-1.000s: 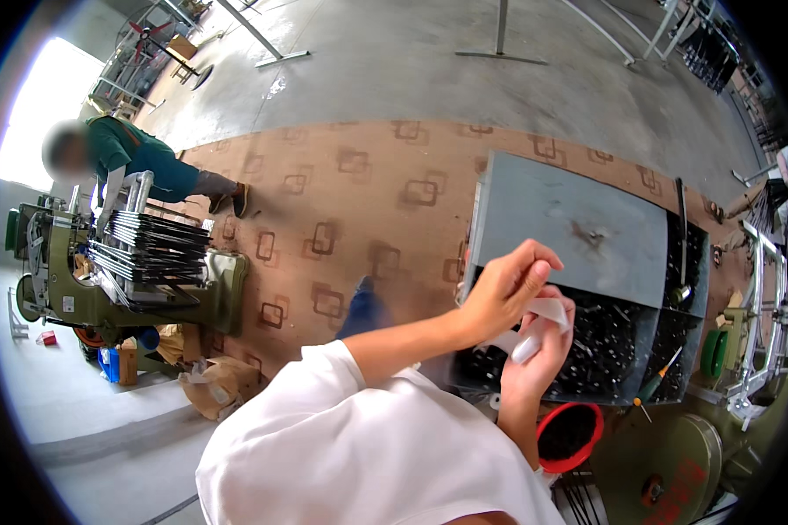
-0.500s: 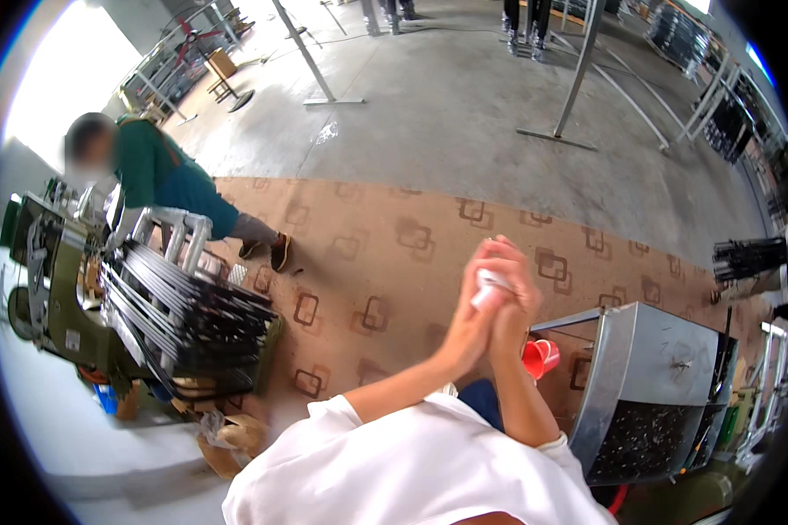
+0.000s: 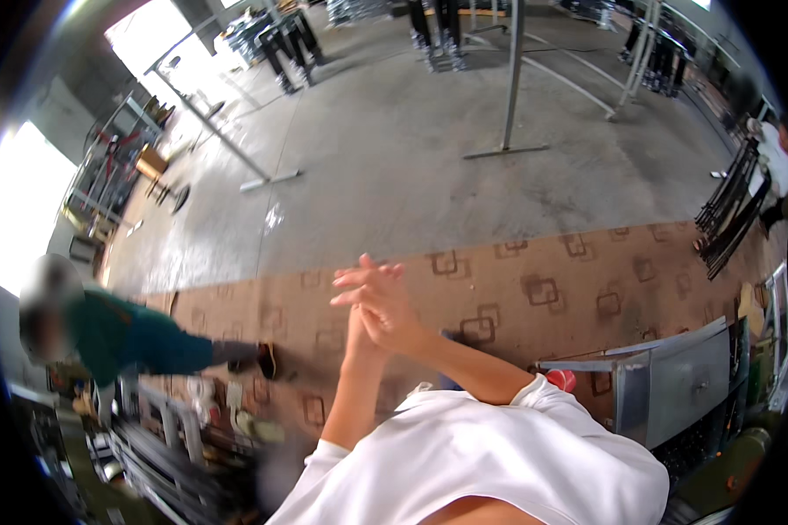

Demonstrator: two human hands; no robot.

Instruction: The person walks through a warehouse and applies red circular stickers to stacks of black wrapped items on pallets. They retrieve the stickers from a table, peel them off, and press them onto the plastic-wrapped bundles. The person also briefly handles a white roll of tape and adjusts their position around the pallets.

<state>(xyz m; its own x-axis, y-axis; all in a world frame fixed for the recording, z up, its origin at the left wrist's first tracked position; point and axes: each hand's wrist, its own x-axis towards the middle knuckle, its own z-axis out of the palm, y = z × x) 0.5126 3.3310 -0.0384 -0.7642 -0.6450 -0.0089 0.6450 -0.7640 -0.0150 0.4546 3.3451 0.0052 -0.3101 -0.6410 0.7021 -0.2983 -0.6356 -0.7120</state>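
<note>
Brown floor matting (image 3: 499, 293), printed with overlapping dark rectangles, runs crosswise in front of the person in the white shirt (image 3: 490, 446), with a grey metal bin (image 3: 687, 381) to their right. Above the matting, the right hand (image 3: 382, 302), fingers loosely spread, crosses over and touches the left hand (image 3: 359, 332), which is too hidden for me to tell its state.

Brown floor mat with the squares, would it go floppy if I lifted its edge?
The brown mat would probably flop, since it looks thin and lies flat on the grey floor. Lifting it all could feel heavy, because it stretches so wide.
</note>
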